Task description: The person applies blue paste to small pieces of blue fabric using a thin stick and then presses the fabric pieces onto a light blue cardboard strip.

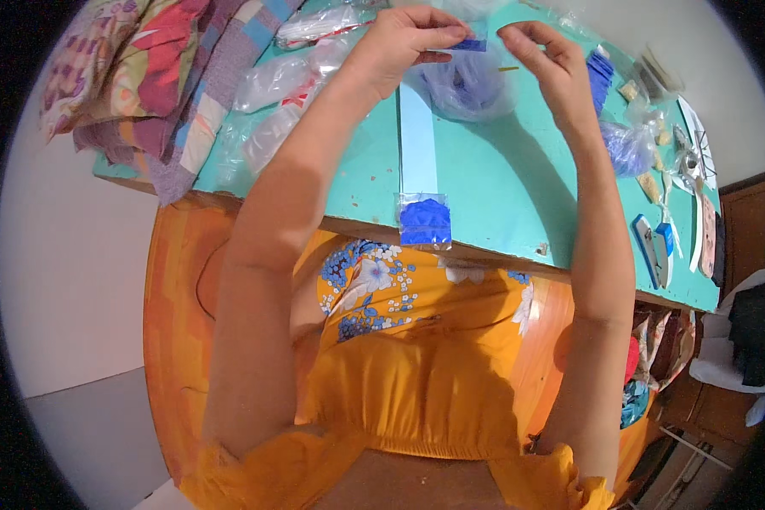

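Near the top of the view, my left hand point(414, 38) pinches a small clear plastic packet point(475, 45) with a dark blue band. Just right of it is my right hand point(548, 54), thumb and fingers curled close together; whether anything thin is between them I cannot tell. Beneath the hands, a thin plastic bag point(468, 89) with something purplish inside rests on the turquoise table point(370, 172). A thin gold strip point(508, 69) shows near it. Toward me runs a pale blue strip point(418, 140), with a clear packet of bright blue material point(425, 222) at its near end, overhanging the table edge.
Clear plastic bags point(274, 83) and folded patterned cloths point(159, 76) occupy the left side. At right are blue packets point(600, 76), a purple-tinted bag point(628, 148) and a blue-and-white stapler point(655, 252). My lap in an orange floral garment point(414, 357) is below the table edge.
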{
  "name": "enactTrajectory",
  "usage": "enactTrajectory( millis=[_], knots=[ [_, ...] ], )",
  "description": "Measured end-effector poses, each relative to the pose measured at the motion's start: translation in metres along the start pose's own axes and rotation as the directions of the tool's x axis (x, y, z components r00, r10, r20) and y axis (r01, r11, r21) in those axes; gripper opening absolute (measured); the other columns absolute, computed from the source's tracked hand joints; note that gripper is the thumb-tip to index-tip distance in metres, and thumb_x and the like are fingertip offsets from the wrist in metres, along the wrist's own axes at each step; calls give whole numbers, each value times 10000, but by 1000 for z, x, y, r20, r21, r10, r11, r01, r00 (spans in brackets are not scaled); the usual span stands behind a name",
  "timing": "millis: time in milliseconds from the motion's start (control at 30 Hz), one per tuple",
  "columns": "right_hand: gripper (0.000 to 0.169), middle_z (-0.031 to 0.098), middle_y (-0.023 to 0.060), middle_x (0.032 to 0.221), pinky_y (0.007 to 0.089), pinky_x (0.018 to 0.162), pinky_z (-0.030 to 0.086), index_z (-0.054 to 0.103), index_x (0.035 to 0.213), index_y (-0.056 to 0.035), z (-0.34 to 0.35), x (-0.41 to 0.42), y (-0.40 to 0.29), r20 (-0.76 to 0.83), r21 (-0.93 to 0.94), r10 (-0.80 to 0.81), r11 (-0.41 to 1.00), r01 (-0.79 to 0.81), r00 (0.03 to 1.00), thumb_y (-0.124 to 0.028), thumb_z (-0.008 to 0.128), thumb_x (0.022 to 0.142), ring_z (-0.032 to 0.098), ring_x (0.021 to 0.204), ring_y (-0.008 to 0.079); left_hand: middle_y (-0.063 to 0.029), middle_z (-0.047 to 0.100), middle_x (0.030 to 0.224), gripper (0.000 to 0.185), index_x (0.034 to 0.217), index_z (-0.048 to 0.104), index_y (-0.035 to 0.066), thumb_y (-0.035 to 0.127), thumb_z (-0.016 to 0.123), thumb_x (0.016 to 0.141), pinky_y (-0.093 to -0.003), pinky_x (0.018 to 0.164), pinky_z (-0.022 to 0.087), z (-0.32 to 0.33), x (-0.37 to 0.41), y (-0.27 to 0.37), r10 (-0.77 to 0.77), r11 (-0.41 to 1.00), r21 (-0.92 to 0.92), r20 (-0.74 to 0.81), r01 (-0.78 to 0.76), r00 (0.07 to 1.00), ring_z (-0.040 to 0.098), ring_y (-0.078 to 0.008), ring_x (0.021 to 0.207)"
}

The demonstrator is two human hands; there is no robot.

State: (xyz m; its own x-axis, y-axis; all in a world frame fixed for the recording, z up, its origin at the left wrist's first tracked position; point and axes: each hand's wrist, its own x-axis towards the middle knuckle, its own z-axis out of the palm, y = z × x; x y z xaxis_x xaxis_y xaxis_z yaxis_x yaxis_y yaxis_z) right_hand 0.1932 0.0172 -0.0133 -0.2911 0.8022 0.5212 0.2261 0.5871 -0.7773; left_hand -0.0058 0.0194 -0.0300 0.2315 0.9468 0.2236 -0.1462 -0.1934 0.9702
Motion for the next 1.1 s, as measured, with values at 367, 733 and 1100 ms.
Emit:
enactTrajectory(
  millis=[367,733,1100],
  knots=[
    [154,601,28,705,229,597,398,621,794,20,7,-21,-43,18,237,144,961,-144,989,-131,636,771,528,660,96,-28,645,858,209,936,651,27,190,632,808,-247,718,458,20,-42,30,82,990,116,-67,-74,994,586,-110,807],
    [149,592,35,745,221,654,462,562,882,22,30,-104,-64,-9,449,226,872,-198,974,55,610,744,562,703,92,-10,630,764,174,813,645,37,208,656,782,-241,641,425,38,-114,21,-38,996,81,-78,44,996,555,-83,699],
    [206,620,54,753,226,655,464,604,969,52,44,-133,-74,-35,257,173,953,-159,984,47,600,763,567,691,94,-14,607,777,126,831,622,-11,87,668,767,-221,638,439,47,-154,18,295,913,329,-128,-240,947,541,-81,710]
  ],
)
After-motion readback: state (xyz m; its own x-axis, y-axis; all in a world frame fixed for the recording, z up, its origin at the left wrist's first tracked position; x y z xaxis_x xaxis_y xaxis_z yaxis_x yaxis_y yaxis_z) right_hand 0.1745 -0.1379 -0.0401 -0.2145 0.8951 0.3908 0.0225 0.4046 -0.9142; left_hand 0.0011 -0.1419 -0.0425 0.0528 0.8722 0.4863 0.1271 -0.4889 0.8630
